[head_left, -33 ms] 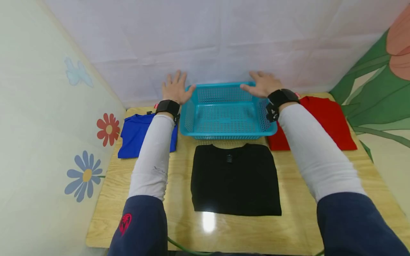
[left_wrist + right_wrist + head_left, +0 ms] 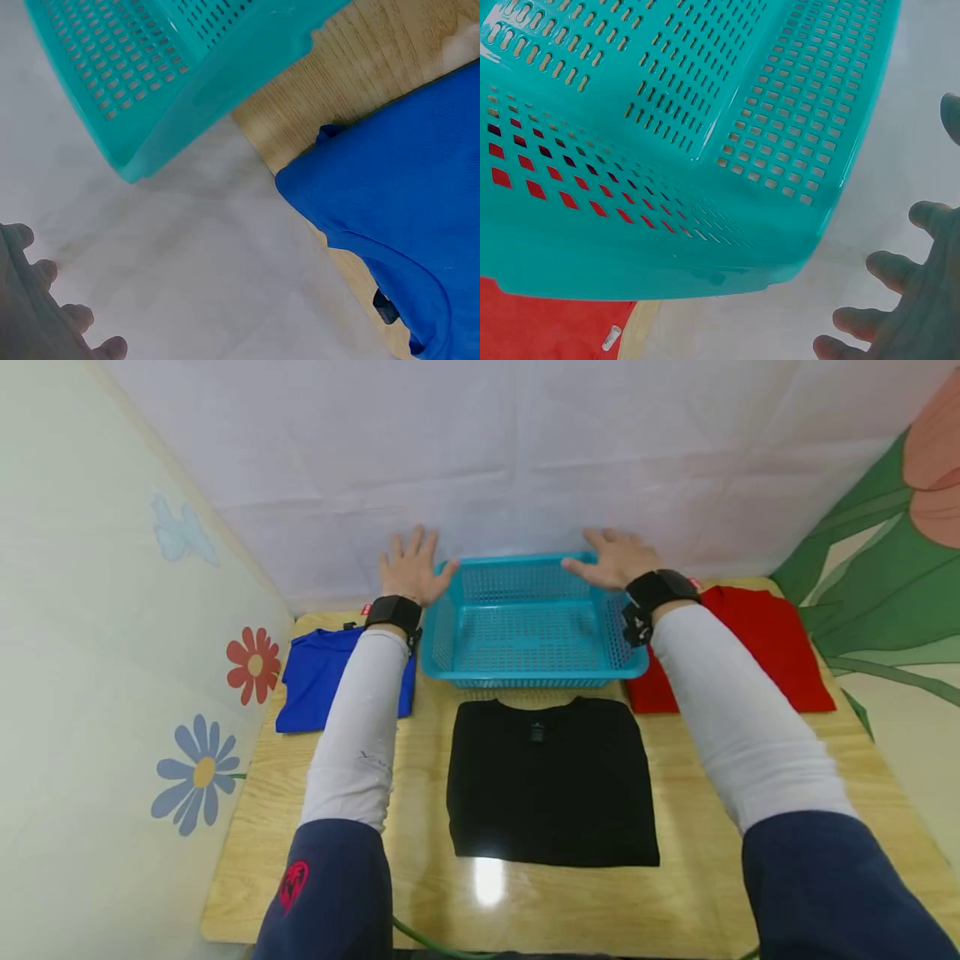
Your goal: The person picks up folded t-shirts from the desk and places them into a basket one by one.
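One folded blue shirt (image 2: 315, 681) lies left of the turquoise basket (image 2: 525, 677); near the basket's far left corner, the left hand (image 2: 411, 572) has straight, spread fingers. This one rectangular plastic basket, pierced with rows of slots, rests on the wooden surface (image 2: 697, 835), one folded black shirt (image 2: 555, 793) just in front. The right hand (image 2: 617, 562), likewise spread, is by the basket's far right corner; one folded red shirt (image 2: 765, 652) lies right of it.
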{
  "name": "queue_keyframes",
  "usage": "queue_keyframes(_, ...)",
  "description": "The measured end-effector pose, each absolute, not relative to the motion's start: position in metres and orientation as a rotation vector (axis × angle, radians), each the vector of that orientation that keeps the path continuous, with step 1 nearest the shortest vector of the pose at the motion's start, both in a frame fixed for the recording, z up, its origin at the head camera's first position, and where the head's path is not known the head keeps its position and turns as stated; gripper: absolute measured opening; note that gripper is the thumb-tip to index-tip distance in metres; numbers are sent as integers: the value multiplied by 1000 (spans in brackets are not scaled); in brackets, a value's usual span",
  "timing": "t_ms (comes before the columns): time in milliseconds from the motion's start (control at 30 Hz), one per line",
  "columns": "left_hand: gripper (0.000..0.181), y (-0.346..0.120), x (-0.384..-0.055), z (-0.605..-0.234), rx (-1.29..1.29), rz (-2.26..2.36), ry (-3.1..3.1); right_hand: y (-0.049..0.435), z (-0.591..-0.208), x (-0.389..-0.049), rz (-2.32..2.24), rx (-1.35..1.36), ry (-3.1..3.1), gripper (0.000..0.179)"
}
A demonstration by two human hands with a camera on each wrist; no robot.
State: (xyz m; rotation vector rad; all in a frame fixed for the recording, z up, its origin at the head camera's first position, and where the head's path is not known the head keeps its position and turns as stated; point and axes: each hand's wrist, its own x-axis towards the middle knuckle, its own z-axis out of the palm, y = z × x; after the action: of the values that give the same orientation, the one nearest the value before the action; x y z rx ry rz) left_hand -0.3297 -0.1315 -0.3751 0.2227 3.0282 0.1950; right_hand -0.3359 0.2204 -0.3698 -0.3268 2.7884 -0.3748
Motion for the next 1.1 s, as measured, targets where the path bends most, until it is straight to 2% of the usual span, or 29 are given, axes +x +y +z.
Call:
queue_keyframes(533,76,-132,-328,-372,327,238,3060,213,-365,-334,-353,-380,2838,97)
queue_keyframes(767,76,-131,-319,-367,497,157,3096,199,-351,-320,-369,-441,2870,94)
queue_keyframes(867,75,-131,-307,-369,562,190,3107,192,-351,-309,-351,-512,2917,86)
queue_keyframes(1100,70,-134,-264,-377,654,418,3211,174,-362,-258,-549,-728,3140,52)
